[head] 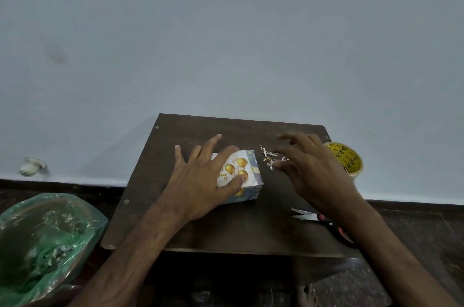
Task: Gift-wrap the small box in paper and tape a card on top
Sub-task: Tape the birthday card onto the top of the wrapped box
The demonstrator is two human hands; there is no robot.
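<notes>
A pale grey-blue wall fills the upper view, meeting a dark floor at a dark skirting strip, and against it stands a low wooden table (226, 229) with a dark top. The small box (251, 165), already covered in paper printed with gold balloons and gold script, sits near the middle of the table, a little toward the far edge. The left hand (198, 181) lies flat over the box's left half, fingers straight and spread, with the thumb (237, 180) pressing down on the top face. The right hand (311, 168) hovers just right of the box, blurred, its fingers loosely curved and apart, holding nothing that shows; its fingertips are right by a small heap of paper scraps (270, 156), and contact cannot be told. A yellow tape roll (347, 160) sits at the table's far right corner. Scissors (305, 215) lie near the right edge, partly under the right forearm. On the floor to the left stands a bin lined with a green plastic bag (42, 239).
</notes>
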